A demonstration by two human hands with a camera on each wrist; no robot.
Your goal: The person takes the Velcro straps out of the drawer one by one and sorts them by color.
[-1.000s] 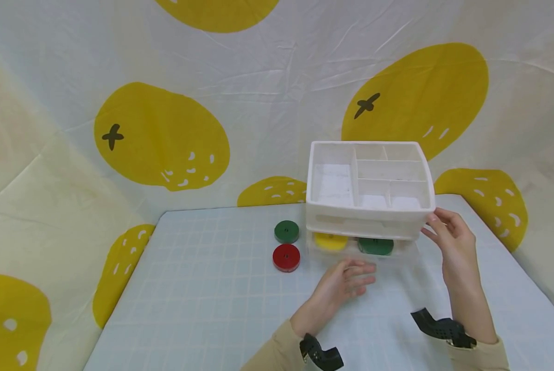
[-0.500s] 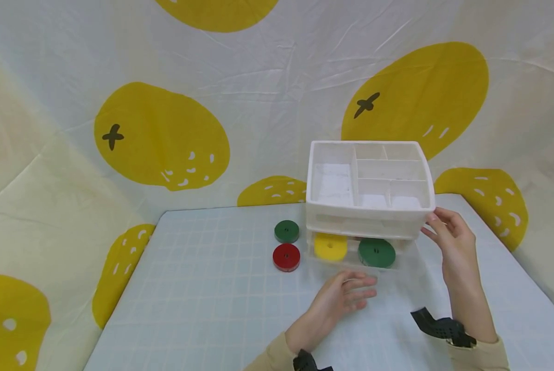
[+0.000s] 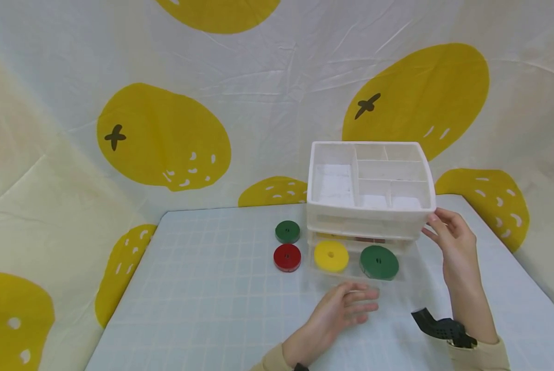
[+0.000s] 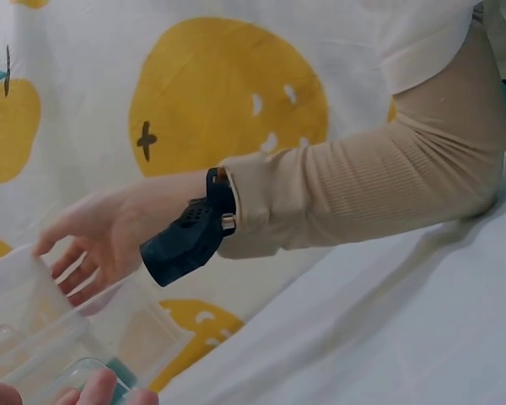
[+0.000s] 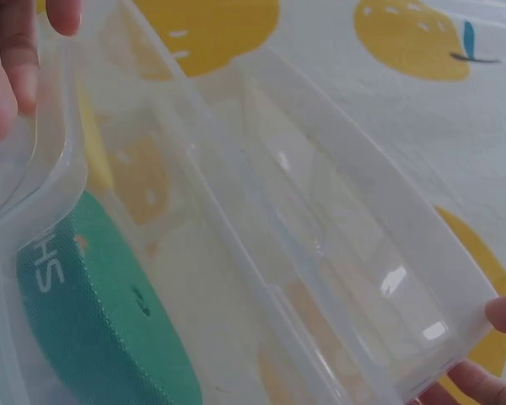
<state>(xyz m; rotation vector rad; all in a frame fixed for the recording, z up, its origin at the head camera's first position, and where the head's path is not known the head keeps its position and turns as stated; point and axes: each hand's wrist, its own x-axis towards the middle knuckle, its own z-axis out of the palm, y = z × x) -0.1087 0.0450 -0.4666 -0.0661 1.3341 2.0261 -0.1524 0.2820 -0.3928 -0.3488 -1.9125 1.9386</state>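
A white plastic drawer organizer (image 3: 369,221) stands on the table with its clear lower drawer (image 3: 355,260) pulled out. Inside the drawer lie a yellow roll (image 3: 331,256) and a larger green roll (image 3: 379,263); the right wrist view shows the green roll's woven side with white letters. My left hand (image 3: 330,315) is at the drawer's front, its fingers hooked at the clear pull. With thumb in front and fingers behind, my right hand (image 3: 457,247) grips the organizer's right front corner. Part of something reddish-brown shows deeper in the drawer, mostly hidden by the organizer.
Left of the organizer, a small green roll (image 3: 287,232) and a red roll (image 3: 287,257) lie on the pale checked table cloth (image 3: 203,288). The organizer's top tray (image 3: 333,180) has several compartments. Behind hangs a white curtain (image 3: 267,103) with yellow fruit prints.
The lower drawer has slid out toward me with my left hand moving back along with it, uncovering the yellow and green rolls. My right hand has stayed at the organizer's corner.
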